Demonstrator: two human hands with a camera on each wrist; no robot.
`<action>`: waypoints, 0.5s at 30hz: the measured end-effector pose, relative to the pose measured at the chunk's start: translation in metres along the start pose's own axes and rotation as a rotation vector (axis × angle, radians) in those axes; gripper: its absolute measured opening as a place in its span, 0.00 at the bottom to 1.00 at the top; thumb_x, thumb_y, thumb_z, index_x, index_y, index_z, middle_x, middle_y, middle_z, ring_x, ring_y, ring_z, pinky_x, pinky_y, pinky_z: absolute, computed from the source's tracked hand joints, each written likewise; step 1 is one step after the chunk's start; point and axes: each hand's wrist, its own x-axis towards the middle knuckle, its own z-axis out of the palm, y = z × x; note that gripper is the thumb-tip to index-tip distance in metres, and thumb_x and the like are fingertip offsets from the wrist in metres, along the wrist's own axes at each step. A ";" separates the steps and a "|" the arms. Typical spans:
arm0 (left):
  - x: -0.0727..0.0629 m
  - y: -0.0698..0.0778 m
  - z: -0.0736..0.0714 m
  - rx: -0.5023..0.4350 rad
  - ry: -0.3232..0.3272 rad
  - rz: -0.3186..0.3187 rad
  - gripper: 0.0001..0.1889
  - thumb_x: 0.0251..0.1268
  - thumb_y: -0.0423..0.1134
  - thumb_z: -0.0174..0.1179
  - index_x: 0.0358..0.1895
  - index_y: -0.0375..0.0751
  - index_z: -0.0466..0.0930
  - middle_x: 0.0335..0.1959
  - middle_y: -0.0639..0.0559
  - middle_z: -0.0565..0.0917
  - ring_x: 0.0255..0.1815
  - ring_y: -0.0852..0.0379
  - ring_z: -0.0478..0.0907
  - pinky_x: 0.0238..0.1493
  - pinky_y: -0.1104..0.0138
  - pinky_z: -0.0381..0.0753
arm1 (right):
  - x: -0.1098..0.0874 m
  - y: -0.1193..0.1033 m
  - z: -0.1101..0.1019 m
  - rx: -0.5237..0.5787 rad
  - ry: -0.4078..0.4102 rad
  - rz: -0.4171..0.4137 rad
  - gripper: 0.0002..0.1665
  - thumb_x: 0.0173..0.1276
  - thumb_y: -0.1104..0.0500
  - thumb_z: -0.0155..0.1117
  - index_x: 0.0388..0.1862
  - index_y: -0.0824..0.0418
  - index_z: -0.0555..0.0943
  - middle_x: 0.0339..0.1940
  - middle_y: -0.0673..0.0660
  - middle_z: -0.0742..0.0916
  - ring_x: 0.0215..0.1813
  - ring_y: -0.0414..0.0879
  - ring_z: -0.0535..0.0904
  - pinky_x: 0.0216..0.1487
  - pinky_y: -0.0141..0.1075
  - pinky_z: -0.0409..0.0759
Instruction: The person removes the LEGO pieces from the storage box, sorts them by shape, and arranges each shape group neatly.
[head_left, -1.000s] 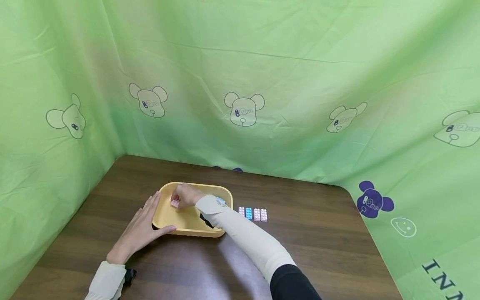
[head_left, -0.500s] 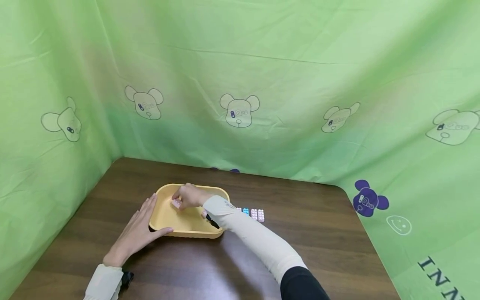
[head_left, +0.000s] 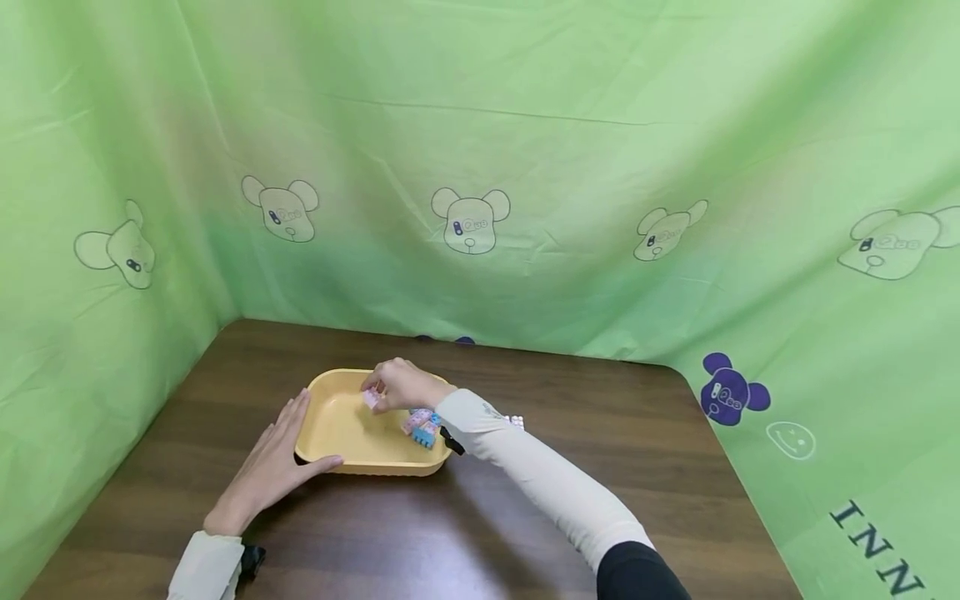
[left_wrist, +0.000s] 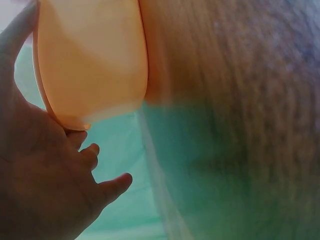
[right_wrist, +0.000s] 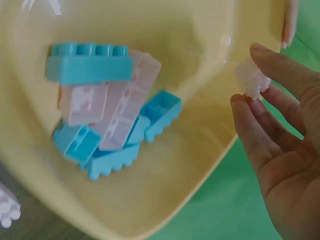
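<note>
My right hand (head_left: 405, 386) pinches a small pink toy building brick (head_left: 371, 398) between thumb and fingertips over the far side of a yellow tray (head_left: 382, 470). In the right wrist view the pink brick (right_wrist: 250, 77) is held near the tray's rim, its studs turned toward the palm. Several blue and pink bricks (right_wrist: 95, 69) lie in a loose heap inside the tray, at its right end in the head view. My left hand (head_left: 270, 467) rests against the tray's left end, fingers straight along the side and thumb by the front wall.
The tray stands on a dark wooden table (head_left: 570, 500). Pale pink bricks (head_left: 516, 422) sit on the table right of the tray, partly hidden by my right sleeve (head_left: 525, 467). A green printed curtain (head_left: 525, 292) hangs along the back and sides.
My right hand has drawn rightward and slightly up with the pink brick. The heap in the tray shows now, while my sleeve covers more of the table bricks. My left hand stays on the tray.
</note>
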 end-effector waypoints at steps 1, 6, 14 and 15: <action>0.000 0.000 0.000 -0.001 0.002 0.001 0.64 0.64 0.68 0.69 0.88 0.42 0.38 0.88 0.39 0.46 0.86 0.33 0.42 0.79 0.32 0.48 | -0.003 0.001 -0.002 -0.009 0.001 0.001 0.23 0.65 0.60 0.81 0.58 0.64 0.89 0.49 0.58 0.90 0.51 0.47 0.87 0.50 0.25 0.81; 0.001 0.000 0.001 -0.007 -0.002 -0.001 0.64 0.64 0.67 0.70 0.88 0.44 0.36 0.88 0.40 0.45 0.87 0.34 0.42 0.79 0.31 0.48 | -0.020 0.004 -0.011 0.010 0.004 0.026 0.24 0.67 0.59 0.79 0.60 0.66 0.88 0.53 0.59 0.90 0.52 0.48 0.88 0.51 0.27 0.82; 0.000 0.000 0.000 -0.014 -0.003 -0.002 0.64 0.64 0.65 0.71 0.88 0.44 0.36 0.88 0.40 0.45 0.86 0.33 0.42 0.78 0.30 0.49 | -0.047 0.017 -0.016 0.022 0.067 0.030 0.23 0.66 0.60 0.81 0.57 0.68 0.88 0.49 0.60 0.89 0.50 0.50 0.88 0.51 0.30 0.85; 0.000 0.000 0.000 -0.015 -0.004 -0.003 0.64 0.64 0.65 0.71 0.88 0.44 0.36 0.88 0.39 0.45 0.86 0.33 0.42 0.78 0.30 0.49 | -0.050 0.019 -0.017 0.024 0.072 0.040 0.24 0.65 0.59 0.81 0.57 0.68 0.89 0.49 0.60 0.89 0.50 0.50 0.87 0.52 0.31 0.85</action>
